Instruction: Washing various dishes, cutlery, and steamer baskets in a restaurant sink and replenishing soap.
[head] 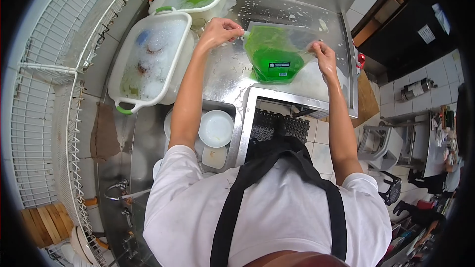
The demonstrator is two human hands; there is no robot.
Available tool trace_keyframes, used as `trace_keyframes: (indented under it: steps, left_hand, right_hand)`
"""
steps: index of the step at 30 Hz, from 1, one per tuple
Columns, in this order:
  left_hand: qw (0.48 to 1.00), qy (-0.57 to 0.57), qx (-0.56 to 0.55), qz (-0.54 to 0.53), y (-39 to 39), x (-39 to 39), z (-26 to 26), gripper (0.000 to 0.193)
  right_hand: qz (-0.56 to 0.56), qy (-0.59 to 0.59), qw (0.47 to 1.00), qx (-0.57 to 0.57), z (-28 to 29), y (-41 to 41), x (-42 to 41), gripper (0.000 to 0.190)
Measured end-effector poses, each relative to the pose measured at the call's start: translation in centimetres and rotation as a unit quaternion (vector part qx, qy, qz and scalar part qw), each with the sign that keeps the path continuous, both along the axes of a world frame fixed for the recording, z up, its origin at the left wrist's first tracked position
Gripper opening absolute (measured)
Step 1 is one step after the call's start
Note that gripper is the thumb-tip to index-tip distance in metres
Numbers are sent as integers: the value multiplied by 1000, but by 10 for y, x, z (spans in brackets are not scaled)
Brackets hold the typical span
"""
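A clear plastic pouch partly filled with bright green liquid stands on the wet stainless-steel counter. Its front bears a dark printed label. At the pouch's upper left corner, my left hand pinches the pale spout between thumb and fingers. My right hand grips the pouch's clear right edge. The green liquid fills mainly the lower part of the pouch. Left of my left forearm is a white plastic basin with green handles, holding foamy water. Whether the spout is capped cannot be told.
Behind stands a second white basin with orange handles, holding foam and green liquid. A drinking glass is beside it. In the sink lie a white bowl and a square dish. A white wire rack lines the left wall.
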State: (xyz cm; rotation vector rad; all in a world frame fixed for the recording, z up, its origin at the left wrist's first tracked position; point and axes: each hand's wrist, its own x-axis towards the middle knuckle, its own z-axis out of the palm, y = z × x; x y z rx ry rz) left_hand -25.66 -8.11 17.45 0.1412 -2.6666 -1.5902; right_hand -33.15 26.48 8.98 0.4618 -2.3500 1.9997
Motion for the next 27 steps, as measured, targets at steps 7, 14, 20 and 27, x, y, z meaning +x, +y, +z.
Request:
trace_keyframes:
  steps: [7,14,20,27]
  left_hand:
    - [985,125,107,-43,5,6,-24,24]
    - [962,192,193,-13,14,7,-29,27]
    - [983,20,184,-3,1,6,-22,29]
    - [968,138,209,-27,3,3,-35,26]
  right_hand:
    - [-9,-8,1000,-2,2,0,3,32]
    - [-7,-13,1000,-20,1,-3,8,30]
    - [0,-19,999,-40,-6,-1,4,30]
    - [2,-15,999,-51,-7,-4,-1,29]
